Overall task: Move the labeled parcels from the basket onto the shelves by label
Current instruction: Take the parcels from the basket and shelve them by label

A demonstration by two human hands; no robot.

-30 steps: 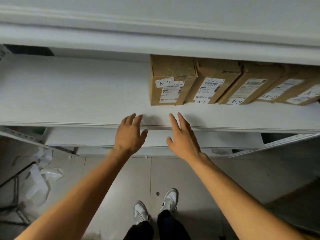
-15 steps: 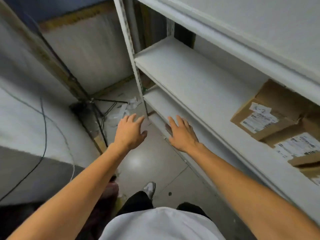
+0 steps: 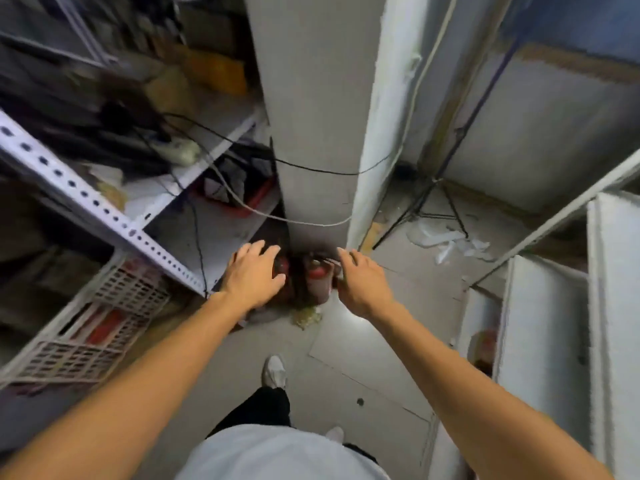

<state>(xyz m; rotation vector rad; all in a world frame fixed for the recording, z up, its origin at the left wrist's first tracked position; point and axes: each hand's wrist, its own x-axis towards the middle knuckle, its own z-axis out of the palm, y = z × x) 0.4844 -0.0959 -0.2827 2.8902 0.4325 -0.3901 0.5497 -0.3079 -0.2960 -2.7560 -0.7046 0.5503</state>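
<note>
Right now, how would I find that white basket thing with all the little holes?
Start at the tall grey concrete pillar in the middle, then follow the white metal shelf rail with round holes slanting down to the left. Just below its lower end sits the white plastic lattice basket. It alone has grid walls, with something red showing through.

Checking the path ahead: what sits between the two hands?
Head view: between left hand and right hand, red fire extinguishers stand at the pillar's foot.

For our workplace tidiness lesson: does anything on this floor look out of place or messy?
Yes. Torn white scraps lie scattered on the floor beside a tripod stand, and loose cables loop around the pillar instead of being secured.
</note>
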